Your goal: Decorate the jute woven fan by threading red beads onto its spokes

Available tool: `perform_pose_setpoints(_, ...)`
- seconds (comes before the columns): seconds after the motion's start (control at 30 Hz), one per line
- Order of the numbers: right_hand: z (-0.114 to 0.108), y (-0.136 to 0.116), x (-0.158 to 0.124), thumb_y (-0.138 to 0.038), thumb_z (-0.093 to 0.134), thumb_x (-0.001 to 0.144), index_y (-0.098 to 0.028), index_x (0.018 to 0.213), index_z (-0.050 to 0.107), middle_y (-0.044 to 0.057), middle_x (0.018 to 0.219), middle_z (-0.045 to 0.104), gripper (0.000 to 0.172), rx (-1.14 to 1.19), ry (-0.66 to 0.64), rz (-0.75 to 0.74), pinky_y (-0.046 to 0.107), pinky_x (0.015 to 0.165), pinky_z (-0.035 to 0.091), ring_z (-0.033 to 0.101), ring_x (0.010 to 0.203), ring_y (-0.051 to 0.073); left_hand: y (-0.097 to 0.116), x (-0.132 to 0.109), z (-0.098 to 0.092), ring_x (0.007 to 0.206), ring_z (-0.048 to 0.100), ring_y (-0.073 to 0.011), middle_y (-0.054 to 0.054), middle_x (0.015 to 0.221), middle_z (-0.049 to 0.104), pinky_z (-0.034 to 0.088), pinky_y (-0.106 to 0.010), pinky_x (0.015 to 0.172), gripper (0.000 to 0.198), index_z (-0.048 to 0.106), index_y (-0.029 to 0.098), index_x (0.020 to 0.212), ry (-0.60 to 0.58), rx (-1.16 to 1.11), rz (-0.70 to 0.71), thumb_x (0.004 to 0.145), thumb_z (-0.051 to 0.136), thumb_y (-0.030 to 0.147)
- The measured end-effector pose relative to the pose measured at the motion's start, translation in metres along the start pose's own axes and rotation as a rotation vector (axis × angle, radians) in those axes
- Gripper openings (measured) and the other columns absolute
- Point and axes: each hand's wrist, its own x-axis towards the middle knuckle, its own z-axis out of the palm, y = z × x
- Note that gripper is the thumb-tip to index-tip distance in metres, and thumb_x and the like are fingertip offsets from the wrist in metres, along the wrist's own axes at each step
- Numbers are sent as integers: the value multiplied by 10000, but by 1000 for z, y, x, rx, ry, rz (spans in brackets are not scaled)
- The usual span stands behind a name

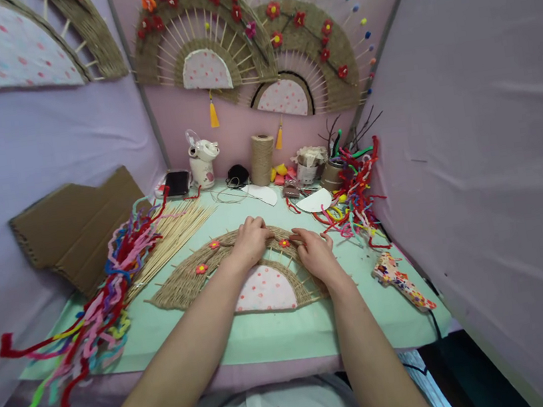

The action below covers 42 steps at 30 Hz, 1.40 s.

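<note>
A half-round woven jute fan [182, 285] lies flat on the mint-green mat [270, 335], with a pink dotted centre [265, 290] and small red flowers [201, 268] on its rim. My left hand [251, 239] rests on the top of the fan's arc, fingers curled and pressing down. Just to its right, my right hand [314, 251] sits on the arc too, fingers pinched at the rim near a red flower [284, 243]. What the fingertips hold, if anything, is too small to make out.
Coloured pipe cleaners [106, 290] and bamboo sticks [175, 234] lie at the left, beside cardboard [77, 224]. More pipe cleaners [357, 185] stand at the back right. A patterned glue gun [401, 279] lies at the right. A jute spool [262, 157] stands at the back.
</note>
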Motion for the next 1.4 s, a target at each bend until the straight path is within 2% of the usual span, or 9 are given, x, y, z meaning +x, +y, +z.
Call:
perform_pose_setpoints(0.13, 2, 1, 0, -82, 386, 792, -223, 1236, 527, 61, 1142, 713, 487, -6, -25, -9, 485, 1096, 112, 531, 1212, 211, -1, 0, 1, 1050, 442, -258, -73, 1043, 570, 346, -364, 874, 271, 734, 274, 992, 2, 5, -9, 912, 476, 249)
perform_pose_setpoints(0.37, 3, -2, 1, -82, 390, 789, -223, 1281, 492, 55, 1196, 689, 521, 11, 14, -23, 480, 1096, 114, 490, 1242, 195, 0, -1, -1, 1049, 440, -262, -69, 1039, 574, 347, -360, 863, 255, 732, 263, 1000, 8, 3, -4, 915, 493, 288)
perform_pose_setpoints(0.63, 9, 1, 3, -82, 402, 789, -210, 1312, 479, 51, 1156, 703, 544, -39, 6, -46, 481, 1055, 172, 479, 1146, 236, 2, -3, -3, 1045, 434, -259, -70, 1048, 574, 352, -356, 861, 271, 729, 252, 1018, 2, 7, -2, 923, 476, 266)
perform_pose_setpoints(0.87, 15, 5, 5, -88, 418, 778, -237, 1378, 411, 42, 1139, 697, 618, -28, 61, -106, 460, 1017, 215, 480, 1083, 240, 3, -5, -3, 1049, 439, -252, -78, 1049, 579, 365, -361, 882, 272, 721, 245, 1031, 22, -7, -3, 915, 475, 244)
perform_pose_setpoints(1.07, 18, 3, 8, -88, 414, 763, -230, 1412, 376, 39, 1131, 690, 665, -42, 66, -125, 464, 1007, 215, 480, 1048, 242, 5, -5, -3, 1061, 435, -255, -89, 1054, 578, 373, -388, 905, 284, 718, 246, 1035, 21, -27, -4, 919, 459, 234)
perform_pose_setpoints(1.4, 19, 1, 10, -95, 421, 774, -217, 1413, 389, 55, 1113, 691, 651, -76, 71, -133, 448, 995, 206, 479, 1032, 241, 5, -6, -3, 1047, 433, -248, -75, 1039, 573, 368, -365, 865, 279, 713, 251, 1019, 39, -21, 6, 922, 453, 224)
